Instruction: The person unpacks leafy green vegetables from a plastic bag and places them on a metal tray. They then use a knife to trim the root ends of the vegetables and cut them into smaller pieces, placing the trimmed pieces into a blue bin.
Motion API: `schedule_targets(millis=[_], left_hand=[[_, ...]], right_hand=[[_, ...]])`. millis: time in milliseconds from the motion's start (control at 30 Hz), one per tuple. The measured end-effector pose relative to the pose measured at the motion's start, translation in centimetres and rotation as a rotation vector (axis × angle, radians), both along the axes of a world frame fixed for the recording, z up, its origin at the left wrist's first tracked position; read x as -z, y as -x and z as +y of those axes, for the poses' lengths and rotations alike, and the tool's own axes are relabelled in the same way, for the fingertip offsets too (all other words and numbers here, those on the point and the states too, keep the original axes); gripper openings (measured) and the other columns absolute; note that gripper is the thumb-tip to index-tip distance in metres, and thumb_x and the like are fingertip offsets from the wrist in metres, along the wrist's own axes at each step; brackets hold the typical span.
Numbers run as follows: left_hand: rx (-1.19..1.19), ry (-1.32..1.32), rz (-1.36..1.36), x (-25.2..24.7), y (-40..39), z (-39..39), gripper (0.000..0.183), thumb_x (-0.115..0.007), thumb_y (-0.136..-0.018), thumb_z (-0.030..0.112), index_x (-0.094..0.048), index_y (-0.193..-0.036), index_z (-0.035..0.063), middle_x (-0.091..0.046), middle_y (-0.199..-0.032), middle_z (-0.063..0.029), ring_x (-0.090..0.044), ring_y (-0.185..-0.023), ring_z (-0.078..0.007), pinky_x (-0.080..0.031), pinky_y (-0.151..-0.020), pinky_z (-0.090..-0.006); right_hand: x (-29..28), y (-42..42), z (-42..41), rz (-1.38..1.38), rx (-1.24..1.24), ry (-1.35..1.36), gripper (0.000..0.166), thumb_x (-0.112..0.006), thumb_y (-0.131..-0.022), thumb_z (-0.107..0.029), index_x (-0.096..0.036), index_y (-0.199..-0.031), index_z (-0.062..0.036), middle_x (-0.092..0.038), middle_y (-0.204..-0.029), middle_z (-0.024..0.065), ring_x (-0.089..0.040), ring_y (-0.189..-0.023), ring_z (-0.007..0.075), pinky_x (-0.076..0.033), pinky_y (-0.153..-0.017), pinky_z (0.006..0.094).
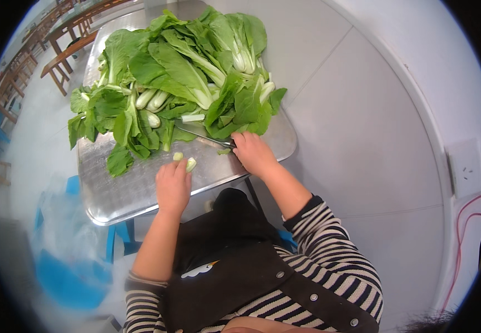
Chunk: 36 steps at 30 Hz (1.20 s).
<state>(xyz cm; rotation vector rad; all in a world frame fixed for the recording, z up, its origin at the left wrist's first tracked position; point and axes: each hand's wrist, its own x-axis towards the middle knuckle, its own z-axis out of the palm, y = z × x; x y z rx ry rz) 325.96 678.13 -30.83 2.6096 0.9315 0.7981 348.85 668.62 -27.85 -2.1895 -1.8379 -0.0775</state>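
Observation:
My right hand [252, 153] grips the dark handle of a kitchen knife [207, 138]. Its blade points away to the left, low over the steel table, and the tip reaches the leaves. At my left hand [173, 186], thumb and fingertips close on a pale cut stem end [191, 165]. Another small stem piece [177, 156] sits just beyond those fingertips. Past both hands spreads a large heap of leafy greens with white stalks [174, 75], bok choy-like. One loose white stalk piece [193, 118] lies at its near edge, beside the knife tip.
The greens lie on a stainless-steel tabletop [111, 195] with a raised, rounded rim. Blue plastic chairs [72, 279] stand at the left. Wooden benches [72, 52] and tables fill the far left. On the right, a white wall carries a socket [466, 170] and red cables [459, 241].

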Motion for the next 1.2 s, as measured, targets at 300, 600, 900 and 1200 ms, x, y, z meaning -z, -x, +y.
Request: schedule_targets(millis=[300, 600, 900, 1200], left_hand=[[-0.16, -0.044, -0.042, 0.1, 0.1, -0.2, 0.039, -0.067, -0.074, 0.008, -0.057, -0.111, 0.0052, -0.057, -0.104, -0.0126, -0.052, -0.093, -0.0323, -0.044, -0.082, -0.0401], [-0.119, -0.007, -0.196, 0.5, 0.2, -0.4, 0.018, -0.064, -0.075, 0.004, -0.057, -0.091, 0.0043, -0.057, -0.095, -0.0125, -0.053, -0.088, -0.0329, -0.045, -0.077, -0.0404], [-0.112, 0.003, -0.176, 0.7, 0.3, -0.2, 0.015, -0.064, -0.075, 0.004, -0.058, -0.088, 0.0047, -0.055, -0.091, -0.0114, -0.053, -0.086, -0.0326, -0.045, -0.075, -0.0405], [-0.107, 0.016, -0.198, 0.5, 0.5, -0.2, 0.015, -0.064, -0.074, 0.003, -0.058, -0.087, 0.0043, -0.055, -0.089, -0.0113, -0.053, -0.084, -0.0328, -0.044, -0.074, -0.0407]], right_hand=[[0.1, 2.5, -1.3, 0.629, -0.115, 0.031, 0.034, -0.046, -0.09, -0.01, -0.043, -0.123, -0.0015, -0.058, -0.102, 0.021, -0.055, -0.092, 0.0399, -0.045, -0.078, 0.0445], [-3.0, 4.1, -5.5, 0.503, -0.195, 0.128, 0.055, -0.054, -0.088, -0.012, -0.037, -0.14, -0.0206, -0.054, -0.084, 0.0167, -0.057, -0.076, 0.0362, -0.047, -0.068, 0.0418], [-3.9, 4.0, -6.6, 0.309, -0.226, 0.195, 0.053, -0.053, -0.089, -0.016, -0.038, -0.139, -0.0218, -0.051, -0.079, 0.0148, -0.056, -0.068, 0.0342, -0.047, -0.062, 0.0428], [-4.3, 4.2, -6.7, 0.229, -0.221, 0.209, 0.053, -0.053, -0.088, -0.015, -0.039, -0.139, -0.0201, -0.051, -0.077, 0.0141, -0.057, -0.068, 0.0324, -0.048, -0.062, 0.0413]])
